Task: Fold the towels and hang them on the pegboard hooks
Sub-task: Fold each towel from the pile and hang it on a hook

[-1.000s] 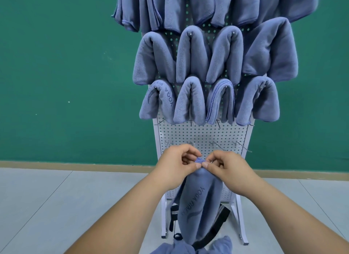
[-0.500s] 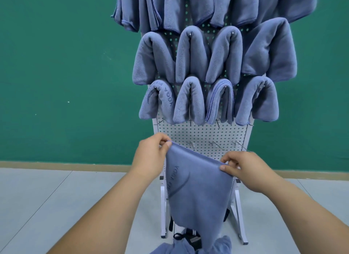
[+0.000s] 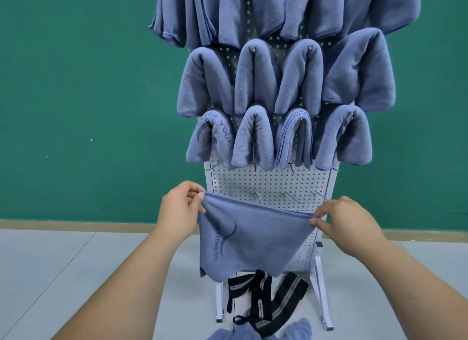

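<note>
- Holding the towel [image 3: 255, 241] stretched out between them, the left hand [image 3: 179, 210] pinches its top-left corner between thumb and forefinger. The right hand [image 3: 349, 225] pinches the top-right corner the same way, its other fingers curled.
- It hangs in the air just in front of the lower pegboard [image 3: 268, 182], below the hung towels [image 3: 253, 137]. Its top edge sits about level with a row of bare hooks [image 3: 286, 195].
- To my eye it's light, soft and quite limp. The top edge sags a little and the bottom droops unevenly, so it'll follow wherever the corners go.
- The hemmed corners look like the surest hold, since the middle would just bunch.
- It's blue-grey with a stitched hem. A darker crescent logo and lettering ending in "FITNESS" run down its left side.
</note>
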Motion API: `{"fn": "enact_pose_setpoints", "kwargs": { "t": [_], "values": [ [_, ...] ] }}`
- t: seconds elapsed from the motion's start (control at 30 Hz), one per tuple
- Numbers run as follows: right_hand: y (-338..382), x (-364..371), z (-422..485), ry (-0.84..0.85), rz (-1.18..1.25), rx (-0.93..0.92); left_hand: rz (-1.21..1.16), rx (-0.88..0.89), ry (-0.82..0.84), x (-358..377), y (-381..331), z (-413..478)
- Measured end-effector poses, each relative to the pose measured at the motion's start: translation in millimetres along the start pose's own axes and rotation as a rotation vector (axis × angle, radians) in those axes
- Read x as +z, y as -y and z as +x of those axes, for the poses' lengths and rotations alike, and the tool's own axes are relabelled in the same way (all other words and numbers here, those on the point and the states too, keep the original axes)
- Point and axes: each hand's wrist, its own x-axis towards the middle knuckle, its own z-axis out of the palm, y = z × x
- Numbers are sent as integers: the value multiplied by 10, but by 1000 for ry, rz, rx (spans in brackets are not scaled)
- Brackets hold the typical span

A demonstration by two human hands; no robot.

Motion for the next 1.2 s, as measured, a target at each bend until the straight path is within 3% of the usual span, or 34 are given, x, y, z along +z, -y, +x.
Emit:
{"fn": "enact_pose_setpoints", "kwargs": {
  "t": [0.1,0.23,0.37,0.43,0.57,0.63,0.73,0.87,1.0,1.2],
  "values": [
    [31,-7,7,-50,151,57,0,-47,36,9,30,0],
    [109,-96,7,-306,286,99,-94,-98,91,9,24,-18],
    [116,-168,-1,-401,201,63,-72,-85,63,47,-32,-26],
    [134,-183,1,-358,171,69,24,-82,23,61,-38,-24],
    [217,-295,-57,7,763,31,244,-117,-87,-7,75,-7],
    [192,-313,-62,17,674,-7,324,-123,-130,-41,113,4],
    [153,-254,-48,-123,250,16,470,-21,-115,5,73,-7],
    [192,-208,-41,-213,221,74,571,11,-138,68,33,-9],
    [156,-220,-30,-186,468,129,330,-36,-164,83,61,22],
    [59,-240,-5,-74,1200,221,-420,-190,-41,49,-60,35]
  ]
}}
